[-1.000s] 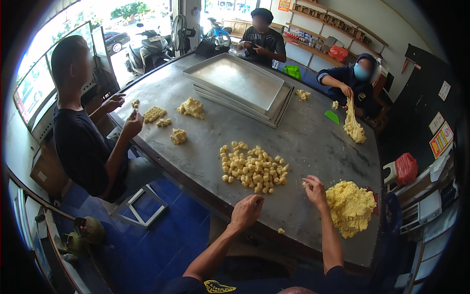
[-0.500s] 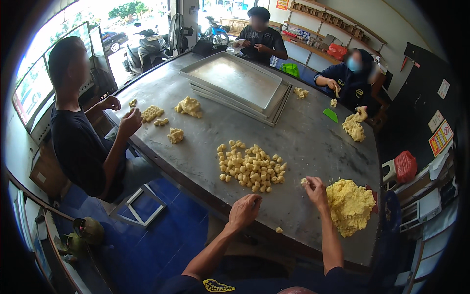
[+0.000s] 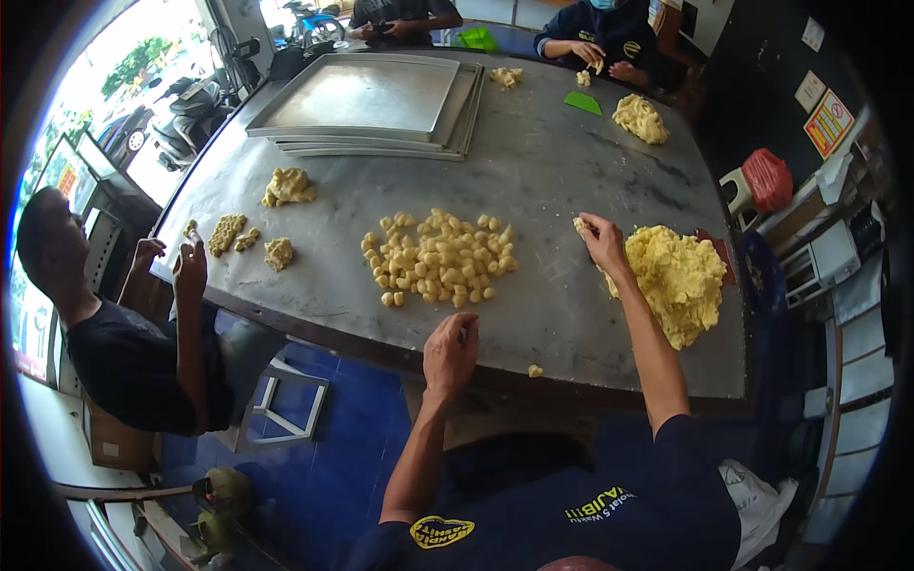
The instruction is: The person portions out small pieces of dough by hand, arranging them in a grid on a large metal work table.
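Note:
My right hand [image 3: 604, 242] pinches a small pale piece of dough [image 3: 579, 225] between thumb and fingertips, just above the table and beside a large crumbly yellow dough mound [image 3: 674, 285]. Close to the near table edge, my left hand [image 3: 450, 354] is closed with its fingers curled; whether anything sits inside is hidden. In front of it spreads a loose heap of small round dough balls [image 3: 440, 255]. One stray dough bit [image 3: 535, 371] lies by the near edge, between my two arms.
Stacked metal trays [image 3: 357, 95] occupy the far left of the steel table [image 3: 333, 219]. A green scraper [image 3: 583, 102] and a dough lump [image 3: 641, 120] lie far right. A person [image 3: 143, 352] works at the left beside dough lumps [image 3: 288, 187]; two others stand across the table.
The whole view has swung, showing more of my torso. My right hand still pinches dough beside the mound. The far-right person's hand has come away from the large dough lump.

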Demonstrator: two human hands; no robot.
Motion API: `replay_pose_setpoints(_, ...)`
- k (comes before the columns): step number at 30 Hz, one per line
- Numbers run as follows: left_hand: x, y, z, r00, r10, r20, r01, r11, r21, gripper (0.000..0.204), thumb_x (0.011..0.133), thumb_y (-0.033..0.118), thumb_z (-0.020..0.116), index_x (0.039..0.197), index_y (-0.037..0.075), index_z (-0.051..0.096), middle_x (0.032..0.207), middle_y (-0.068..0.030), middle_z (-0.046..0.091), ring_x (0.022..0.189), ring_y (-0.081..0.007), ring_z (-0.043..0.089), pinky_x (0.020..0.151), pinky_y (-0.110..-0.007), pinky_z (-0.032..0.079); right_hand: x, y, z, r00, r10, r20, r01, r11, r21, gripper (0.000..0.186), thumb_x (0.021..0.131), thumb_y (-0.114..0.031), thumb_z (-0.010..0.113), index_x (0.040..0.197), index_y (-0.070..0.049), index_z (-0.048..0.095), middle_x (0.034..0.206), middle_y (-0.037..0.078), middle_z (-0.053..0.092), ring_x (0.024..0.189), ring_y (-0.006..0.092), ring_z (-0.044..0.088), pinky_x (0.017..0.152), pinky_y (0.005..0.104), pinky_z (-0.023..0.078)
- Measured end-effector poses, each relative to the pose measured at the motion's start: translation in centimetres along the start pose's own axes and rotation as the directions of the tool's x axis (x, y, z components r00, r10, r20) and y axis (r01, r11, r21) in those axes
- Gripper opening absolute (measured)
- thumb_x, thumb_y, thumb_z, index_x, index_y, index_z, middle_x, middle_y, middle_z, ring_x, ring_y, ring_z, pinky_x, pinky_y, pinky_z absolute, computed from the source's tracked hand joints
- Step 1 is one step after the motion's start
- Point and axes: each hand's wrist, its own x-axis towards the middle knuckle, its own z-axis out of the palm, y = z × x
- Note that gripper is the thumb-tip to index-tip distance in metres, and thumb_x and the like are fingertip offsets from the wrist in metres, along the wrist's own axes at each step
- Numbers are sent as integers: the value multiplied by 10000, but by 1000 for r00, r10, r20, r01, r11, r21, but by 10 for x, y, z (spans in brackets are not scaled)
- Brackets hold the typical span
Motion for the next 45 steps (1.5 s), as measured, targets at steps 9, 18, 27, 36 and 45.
replay_pose_setpoints(9,2,0,2,1000,3,-1,-3,1000,-5,110,899,122,671,983,54,689,891,-109,700,669,-266,646,649,-376,524,32,-11,25,985,-161,67,167,982,-93,279,855,-38,657,1129,-36,708,1095,171,695,992,370,657,877,419,524)
replay_pose_setpoints(18,1,-4,-2,1000,-8,-9,8,1000,-2,133,897,165,690,971,55,695,879,-112,697,711,-288,666,658,-398,526,43,-18,49,939,-279,200,303,948,-100,268,898,-19,587,1146,-25,687,1109,163,683,1047,369,632,902,429,517)
replay_pose_setpoints(27,-16,34,9,828,287,482,-366,927,77,282,929,287,660,1154,125,711,1048,-52,658,1034,-241,596,887,-396,444,-32,-28,3,914,-294,280,328,941,-83,297,862,51,588,1135,-17,684,1146,156,675,1025,363,650,886,421,537)
replay_pose_setpoints(36,-28,20,23,688,388,613,-429,899,-88,226,910,254,699,1096,126,713,1087,-51,614,1080,-239,588,929,-385,457,-70,-38,-16,922,-202,330,216,976,-8,337,854,-43,684,1190,-29,664,1209,133,634,1075,338,612,933,412,510)
replay_pose_setpoints(45,8,27,24,934,64,352,51,950,-308,253,911,194,715,1138,83,710,1014,-93,704,860,-198,696,786,-341,554,-85,-31,-3,961,-235,147,240,971,-14,380,837,-40,707,1213,-43,654,1192,122,623,1101,335,574,964,423,481)
